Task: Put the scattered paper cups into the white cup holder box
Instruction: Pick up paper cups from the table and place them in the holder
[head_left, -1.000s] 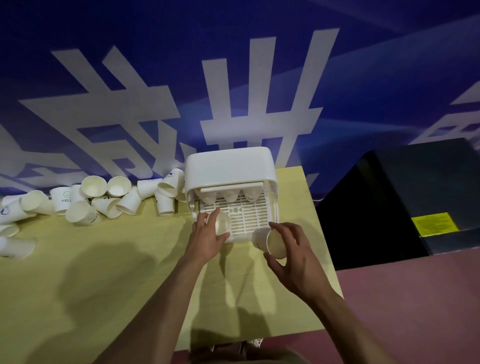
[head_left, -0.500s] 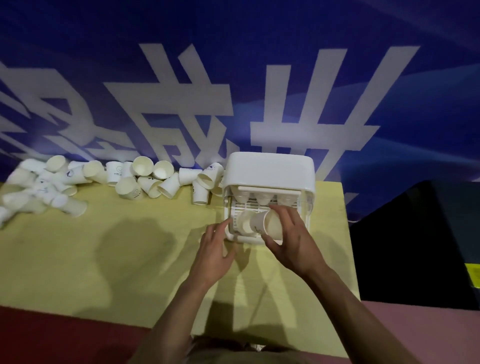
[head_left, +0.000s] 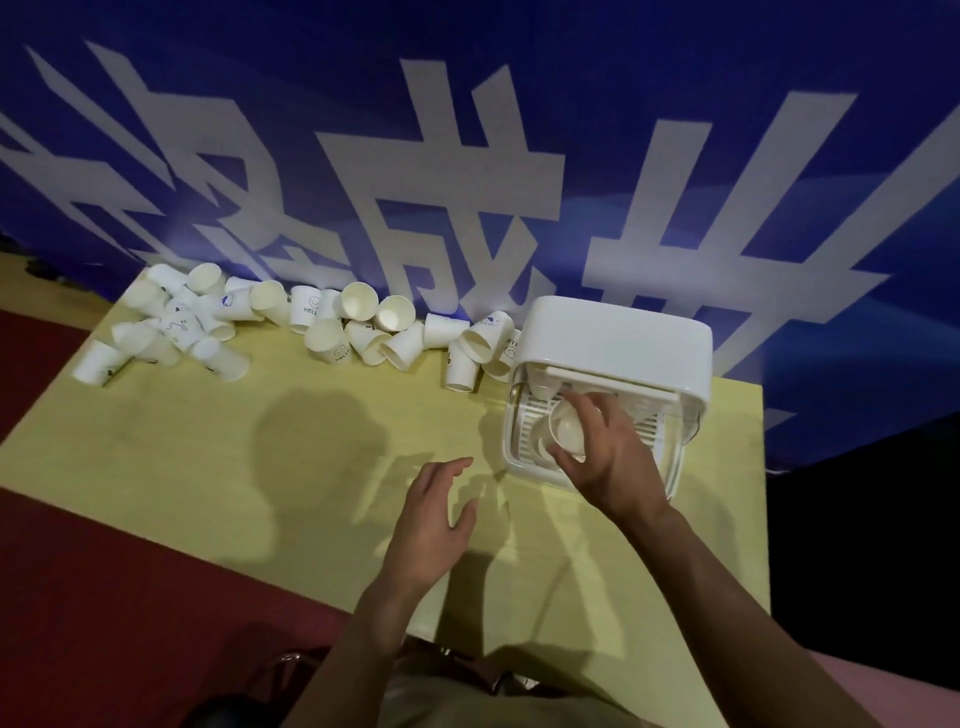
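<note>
The white cup holder box (head_left: 618, 332) stands at the table's far right with its front open and a slotted tray (head_left: 524, 441) inside. My right hand (head_left: 608, 457) reaches into the tray, shut on a white paper cup (head_left: 566, 428) that lies on its side, mouth toward me. More cups sit under the box's lid. My left hand (head_left: 431, 525) hovers open over the table, left of the box, holding nothing. Several scattered paper cups (head_left: 332, 327) lie in a row along the table's far edge, some upright, some tipped.
The yellow-green table (head_left: 218, 467) ends close to the box on the right. A blue banner with large white characters (head_left: 467, 182) hangs right behind the cups and box. Dark red floor (head_left: 104, 597) lies to the left and front.
My left hand has let go of its cup in the tray and drawn back toward me. My right hand has carried its cup from in front of the box into the tray. My view has swung left.
</note>
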